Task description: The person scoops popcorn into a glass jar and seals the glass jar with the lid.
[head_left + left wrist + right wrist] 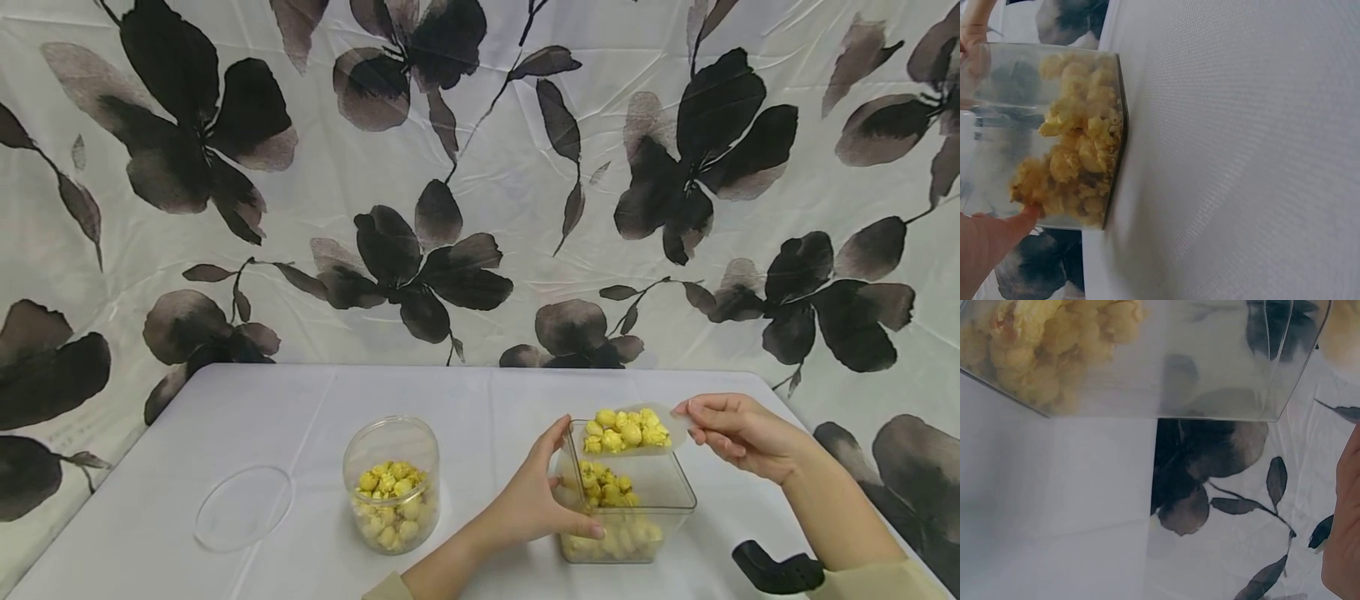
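Note:
A clear square container (678,492) stands on the table, partly filled with yellow popcorn (607,486). My left hand (525,504) grips its left side, thumb on the near wall and fingers along the far left edge. Over the container's open top, my right hand (742,433) pinches one end of a translucent, shallow scoop (678,423). A heap of popcorn (628,430) lies on the scoop. In the left wrist view, a fingertip of the left hand (997,240) presses the container wall beside the popcorn. The right wrist view catches the container (1222,381) from its side.
Left of the left hand stands a round clear jar (390,437), about half full of popcorn. A clear round lid (243,508) lies farther left on the white table (315,417). A black curved piece (776,568) sits by the right wrist. Behind hangs a floral cloth (480,167).

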`<action>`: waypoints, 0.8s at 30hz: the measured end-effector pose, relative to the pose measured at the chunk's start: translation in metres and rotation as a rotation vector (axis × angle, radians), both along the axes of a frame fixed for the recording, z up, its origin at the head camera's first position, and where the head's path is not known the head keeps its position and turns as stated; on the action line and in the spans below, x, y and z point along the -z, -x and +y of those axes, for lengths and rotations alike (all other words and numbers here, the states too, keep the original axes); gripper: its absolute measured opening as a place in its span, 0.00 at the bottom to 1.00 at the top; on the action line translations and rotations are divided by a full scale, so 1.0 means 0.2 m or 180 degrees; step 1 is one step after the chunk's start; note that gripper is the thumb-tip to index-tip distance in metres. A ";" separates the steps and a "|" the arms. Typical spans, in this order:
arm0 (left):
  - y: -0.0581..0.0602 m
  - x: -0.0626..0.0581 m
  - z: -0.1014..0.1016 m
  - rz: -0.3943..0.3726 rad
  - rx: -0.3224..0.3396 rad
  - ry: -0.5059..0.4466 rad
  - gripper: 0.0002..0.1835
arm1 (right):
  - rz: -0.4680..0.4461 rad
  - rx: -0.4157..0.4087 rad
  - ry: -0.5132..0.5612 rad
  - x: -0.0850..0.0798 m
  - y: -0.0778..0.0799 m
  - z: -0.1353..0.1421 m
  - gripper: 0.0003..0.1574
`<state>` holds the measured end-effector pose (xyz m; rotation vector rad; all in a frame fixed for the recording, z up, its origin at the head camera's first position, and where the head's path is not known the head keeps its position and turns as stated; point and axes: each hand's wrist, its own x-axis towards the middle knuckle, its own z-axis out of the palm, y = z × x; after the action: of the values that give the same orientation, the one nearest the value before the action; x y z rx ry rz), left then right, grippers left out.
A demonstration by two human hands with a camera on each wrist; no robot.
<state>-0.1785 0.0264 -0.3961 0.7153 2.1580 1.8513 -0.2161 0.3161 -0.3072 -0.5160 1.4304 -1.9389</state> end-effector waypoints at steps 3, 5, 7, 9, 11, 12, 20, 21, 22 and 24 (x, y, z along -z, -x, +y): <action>0.00 0.00 0.00 -0.0004 -0.0001 -0.0018 0.61 | -0.0011 0.0024 -0.0008 -0.01 0.00 0.00 0.18; 0.00 0.01 0.00 -0.0003 -0.0005 -0.0030 0.61 | -0.0020 0.0038 -0.0015 -0.01 -0.01 0.00 0.18; 0.00 0.01 0.00 0.0009 -0.0003 -0.0040 0.61 | -0.0020 0.0040 -0.0007 -0.02 -0.01 0.00 0.19; 0.00 0.01 0.00 0.0009 0.0001 -0.0049 0.61 | -0.0016 0.0032 0.0011 -0.02 -0.01 0.00 0.19; 0.00 0.00 0.00 -0.0020 0.0001 -0.0054 0.61 | -0.0011 0.0016 0.0030 -0.02 -0.01 0.00 0.19; 0.00 0.00 0.00 -0.0034 0.0003 -0.0061 0.60 | -0.0009 0.0009 0.0039 -0.02 -0.01 0.00 0.19; 0.00 0.00 -0.01 -0.0101 0.0002 -0.0093 0.59 | -0.0038 -0.0012 0.0045 -0.04 0.00 -0.01 0.19; 0.00 0.00 -0.01 -0.0096 -0.0002 -0.0095 0.59 | -0.0030 -0.0018 0.0044 -0.04 0.00 -0.01 0.19; 0.00 0.00 -0.01 -0.0094 -0.0005 -0.0097 0.59 | -0.0023 -0.0024 0.0049 -0.04 0.00 -0.01 0.19; 0.00 -0.01 -0.01 -0.0088 -0.0004 -0.0112 0.59 | -0.0007 -0.0027 0.0055 -0.05 0.00 -0.02 0.20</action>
<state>-0.1784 0.0245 -0.3951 0.6913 2.1144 1.8928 -0.2169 0.3125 -0.2975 -0.5269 1.4089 -1.9462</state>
